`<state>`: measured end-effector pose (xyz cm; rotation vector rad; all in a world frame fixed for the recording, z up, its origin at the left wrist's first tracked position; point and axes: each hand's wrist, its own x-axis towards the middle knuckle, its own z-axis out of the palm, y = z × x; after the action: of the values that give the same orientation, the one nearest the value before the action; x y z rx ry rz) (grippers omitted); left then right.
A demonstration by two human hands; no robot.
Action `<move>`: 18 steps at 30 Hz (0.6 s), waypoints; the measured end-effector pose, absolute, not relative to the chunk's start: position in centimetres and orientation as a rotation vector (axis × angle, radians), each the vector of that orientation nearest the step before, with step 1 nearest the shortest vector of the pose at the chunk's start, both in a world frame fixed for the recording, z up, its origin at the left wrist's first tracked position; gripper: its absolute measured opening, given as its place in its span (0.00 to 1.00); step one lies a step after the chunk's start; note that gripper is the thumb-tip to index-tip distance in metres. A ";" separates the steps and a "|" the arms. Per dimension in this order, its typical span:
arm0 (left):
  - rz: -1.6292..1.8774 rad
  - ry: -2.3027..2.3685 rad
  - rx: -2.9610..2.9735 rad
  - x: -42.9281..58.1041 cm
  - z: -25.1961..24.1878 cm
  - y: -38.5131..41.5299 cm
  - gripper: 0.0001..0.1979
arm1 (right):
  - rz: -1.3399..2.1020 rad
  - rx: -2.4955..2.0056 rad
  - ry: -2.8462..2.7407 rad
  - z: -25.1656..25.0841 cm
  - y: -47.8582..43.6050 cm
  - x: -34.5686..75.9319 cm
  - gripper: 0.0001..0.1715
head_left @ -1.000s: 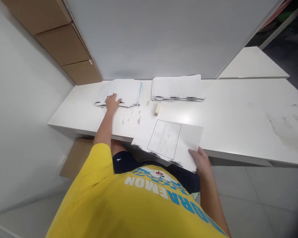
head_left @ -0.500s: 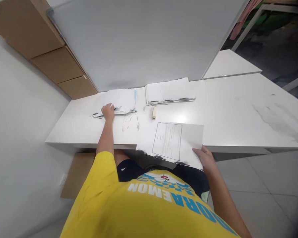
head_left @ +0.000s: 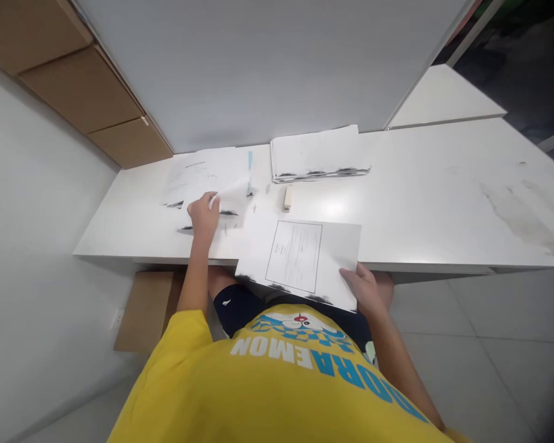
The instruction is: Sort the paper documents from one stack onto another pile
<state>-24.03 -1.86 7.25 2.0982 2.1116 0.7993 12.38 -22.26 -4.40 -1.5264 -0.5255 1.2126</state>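
White rectangular printed paper (head_left: 293,255) is gripped at its edge by right fingers (head_left: 354,280), seemingly for steadiness; left fingers (head_left: 205,200) pinch dark-edged white paper sheet (head_left: 233,195), which therefore curls beside them

The white desk (head_left: 420,197) has a greyish smear (head_left: 526,215) toward its right end. On it lie a left paper pile (head_left: 184,175), a blue strip (head_left: 250,163) at its side, a right paper pile (head_left: 318,151) and, near that, a beige block (head_left: 287,198). A printed sheet (head_left: 300,255) juts past the front edge.
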 end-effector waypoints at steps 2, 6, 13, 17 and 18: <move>0.838 2.051 2.142 -22.3 6.4 -6.4 0.15 | 1.240 -1.485 -0.544 -3.7 -21.9 11.5 0.24; 0.897 1.819 2.236 -18.5 3.9 -14.0 0.17 | 1.310 -1.397 -0.608 -3.1 -21.0 9.9 0.26; 0.595 1.212 2.308 -14.6 1.0 -19.9 0.26 | 1.415 -1.371 -0.609 -3.8 -20.3 8.9 0.30; 0.395 1.008 2.331 -13.2 1.0 -20.8 0.24 | 1.370 -1.398 -0.634 -3.8 -20.5 8.6 0.34; 0.384 0.957 2.335 -13.0 1.1 -20.8 0.23 | 1.357 -1.430 -0.665 -3.7 -20.5 8.5 0.34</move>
<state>-13.03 -20.75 1.09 2.3352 0.9565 0.3838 8.52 -20.52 -3.71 -1.4299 -0.6651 1.3568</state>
